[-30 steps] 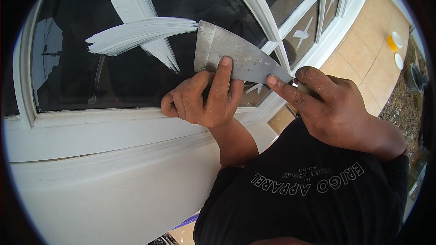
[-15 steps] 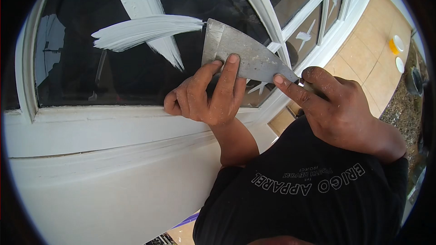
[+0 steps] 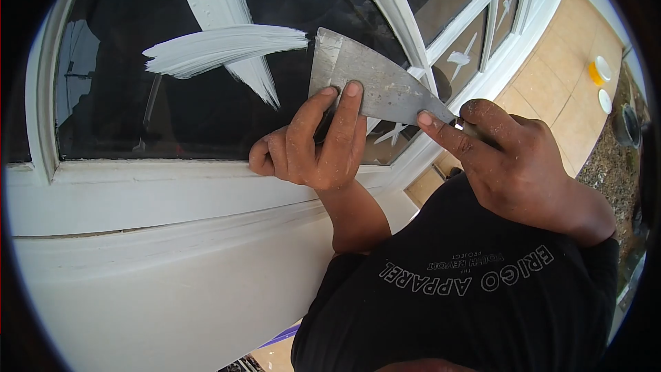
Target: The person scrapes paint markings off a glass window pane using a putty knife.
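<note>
My right hand (image 3: 516,158) is closed round the handle of a putty knife (image 3: 385,83), its index finger stretched along the base of the blade. The wide grey metal blade is scuffed and points left, in front of the window glass. My left hand (image 3: 317,138) is at the blade's lower edge with two fingertips against its face; its thumb is mostly hidden. The other fingers of that hand curl near the bottom window frame. Left of the blade, a broad white paint cross (image 3: 227,48) marks the dark glass pane (image 3: 138,0).
White window frames (image 3: 138,172) run along the bottom and right. Further panes carry smaller white marks (image 3: 459,58). On the tiled floor (image 3: 544,89) stand a yellow-and-white tub (image 3: 600,69) and a white lid (image 3: 604,101). A dark bucket (image 3: 628,122) sits on rough ground beyond.
Both hands and the putty knife hold nearly the same place. The view has shifted very slightly.
</note>
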